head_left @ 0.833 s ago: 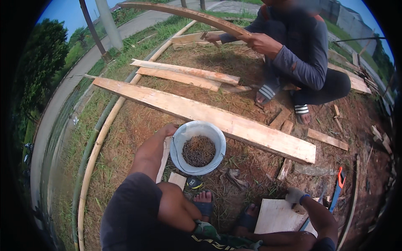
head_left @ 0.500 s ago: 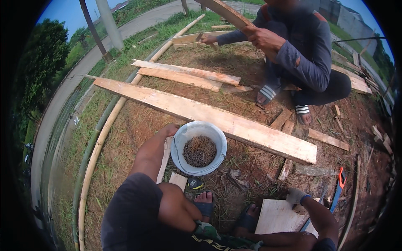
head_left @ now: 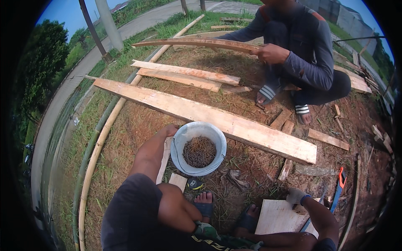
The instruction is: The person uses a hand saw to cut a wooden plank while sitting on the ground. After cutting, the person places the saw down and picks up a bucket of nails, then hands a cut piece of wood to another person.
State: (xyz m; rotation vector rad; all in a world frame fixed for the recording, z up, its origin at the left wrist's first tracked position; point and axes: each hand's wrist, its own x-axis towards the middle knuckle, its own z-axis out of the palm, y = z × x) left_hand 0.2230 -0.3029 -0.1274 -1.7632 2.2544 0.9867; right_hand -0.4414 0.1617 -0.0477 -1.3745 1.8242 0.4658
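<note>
A whitish-blue bucket [head_left: 177, 164] stands in front of me, with a heap of thin brown nails [head_left: 199, 151] inside. My left hand [head_left: 170, 130] is closed at the bucket's far left rim; its fingertips are partly hidden. At the lower right, my right hand [head_left: 297, 195], in a pale knit glove, sits at the far edge of a light wooden board [head_left: 273, 216]. A small brown piece shows just under the glove, but the fingers are too unclear to tell their grip. A tape measure [head_left: 195, 183] lies between the bucket and my foot.
A long plank [head_left: 201, 113] lies across the ground beyond the bucket. Opposite, a co-worker [head_left: 301, 54] squats holding a curved board [head_left: 197, 42]. An orange-and-blue saw [head_left: 338, 190] lies right of my gloved hand. A bamboo pole [head_left: 101, 140] runs along the left; wood scraps [head_left: 328, 139] lie right.
The co-worker's board has swung down from a raised slant to nearly level, and their hand on it has dropped. The hammer in their other hand is now hidden. My hands stay put.
</note>
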